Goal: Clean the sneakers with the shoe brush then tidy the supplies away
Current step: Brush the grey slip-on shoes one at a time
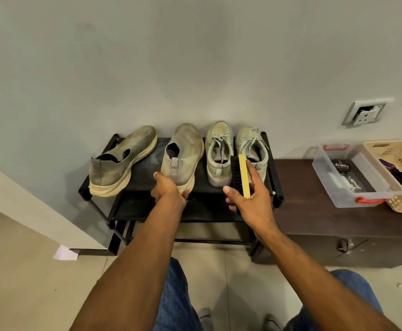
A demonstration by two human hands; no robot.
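Right hand [250, 201] grips the yellow-backed shoe brush [241, 175] just beside the laced sneakers [219, 154], left hand [169, 189] clasps the heel of the dusty slip-on sneaker [183, 154] on the black shoe rack [277, 197], so brushing looks underway and the next move needs bristles swung onto that grey upper.

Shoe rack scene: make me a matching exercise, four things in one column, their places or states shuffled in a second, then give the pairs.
Things:
1. shoe brush
2. slip-on sneaker
3. polish tin
4. lace-up sneakers

Places or states:
A. inside the clear plastic box
B. heel held by the left hand
C. standing untouched on the right of the shoe rack
D. in the right hand grip

Pairs: 1-D, 2-B, 3-A, 4-C
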